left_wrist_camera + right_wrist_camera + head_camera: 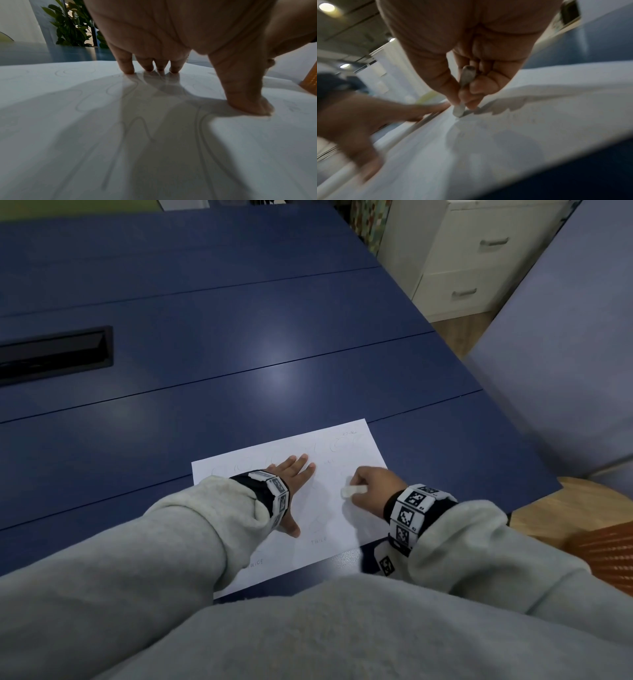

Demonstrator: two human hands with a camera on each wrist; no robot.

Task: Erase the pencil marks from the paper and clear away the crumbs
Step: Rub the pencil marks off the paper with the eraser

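A white sheet of paper [346, 455] with faint pencil loops and small words lies near the front edge of a blue table [239, 337]. My left hand [291, 477] lies flat on the sheet's left half, fingers straight and spread, pressing it down. Fingertips [129, 70] and thumb touch the paper [51, 121] over the pencil lines [137, 121]. My right hand [371, 486] pinches a white eraser [352, 492] on the sheet's right half. The eraser [460, 109] tip touches the paper [539, 121]. I cannot make out any crumbs.
A black recessed cable slot [54, 354] sits in the table at the far left. White drawers [479, 258] stand beyond the table's right edge. A grey-blue panel [565, 337] and an orange object [606, 546] are at the right.
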